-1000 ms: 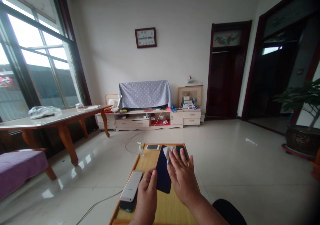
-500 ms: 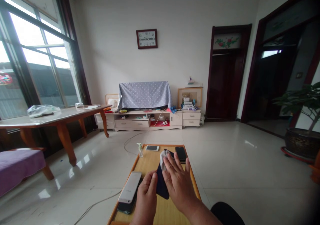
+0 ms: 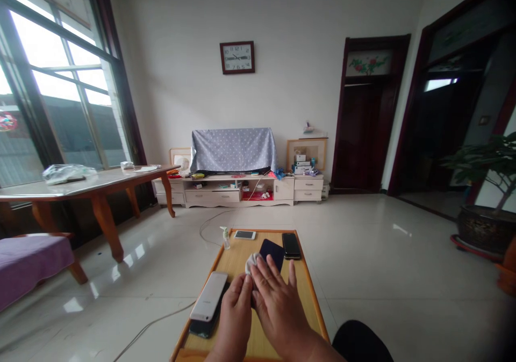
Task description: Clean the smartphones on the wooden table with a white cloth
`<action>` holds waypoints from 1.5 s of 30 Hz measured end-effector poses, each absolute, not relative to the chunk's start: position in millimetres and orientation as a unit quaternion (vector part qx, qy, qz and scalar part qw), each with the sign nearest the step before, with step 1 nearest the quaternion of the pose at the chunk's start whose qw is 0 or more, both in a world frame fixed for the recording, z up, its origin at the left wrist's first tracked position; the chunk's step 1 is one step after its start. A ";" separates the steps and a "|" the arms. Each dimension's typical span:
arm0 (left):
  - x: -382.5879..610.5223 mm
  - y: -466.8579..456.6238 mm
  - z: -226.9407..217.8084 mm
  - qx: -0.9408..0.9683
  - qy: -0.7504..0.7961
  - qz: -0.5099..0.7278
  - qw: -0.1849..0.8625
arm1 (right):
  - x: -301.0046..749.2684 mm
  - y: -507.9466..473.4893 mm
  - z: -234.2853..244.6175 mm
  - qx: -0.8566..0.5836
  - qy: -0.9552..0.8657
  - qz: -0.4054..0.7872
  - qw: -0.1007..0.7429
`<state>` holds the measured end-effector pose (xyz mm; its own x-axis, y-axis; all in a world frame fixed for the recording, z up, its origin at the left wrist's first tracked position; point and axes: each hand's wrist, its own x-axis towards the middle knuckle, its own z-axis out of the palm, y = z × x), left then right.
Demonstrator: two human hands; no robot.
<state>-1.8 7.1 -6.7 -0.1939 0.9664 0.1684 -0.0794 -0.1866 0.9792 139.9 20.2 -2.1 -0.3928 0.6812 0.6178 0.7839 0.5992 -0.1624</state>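
wiping a dark phone [image 3: 271, 252] lying flat mid-table, near end hidden under both hands. clamping its near edge with the left hand [image 3: 236, 313], grip closed on it; pressing a cloth [image 3: 252, 262] to the screen with the right hand [image 3: 278, 308], grip open and flat. seemingly mid-wipe, far end not yet covered. beyond on the table [image 3: 307, 297]: black phone [image 3: 291, 245], bottle [image 3: 224, 237]; leftward, white phone [image 3: 209, 296].

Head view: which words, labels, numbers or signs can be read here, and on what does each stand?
"11 12 1" and "7 6 5": hour numerals on the wall clock; its other numerals are blurred.
Small mark on the white phone: too small to read.
Red ornament in the window: blurred, no text readable.
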 end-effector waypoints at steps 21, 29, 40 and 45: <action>-8.7 7.2 8.5 0.446 0.528 0.616 0.378 | 148.0 39.6 -17.6 -0.470 -0.775 -0.067 0.417; -15.7 13.4 -0.8 0.404 0.536 0.644 0.366 | 129.6 12.2 -47.9 -0.337 -0.825 0.010 0.453; -15.3 14.2 -1.0 0.419 0.527 0.650 0.353 | 119.7 20.3 -39.2 -0.379 -0.559 0.453 0.582; -12.0 6.4 9.5 0.442 0.517 0.637 0.364 | 121.4 18.3 -35.8 -0.387 -0.528 0.516 0.552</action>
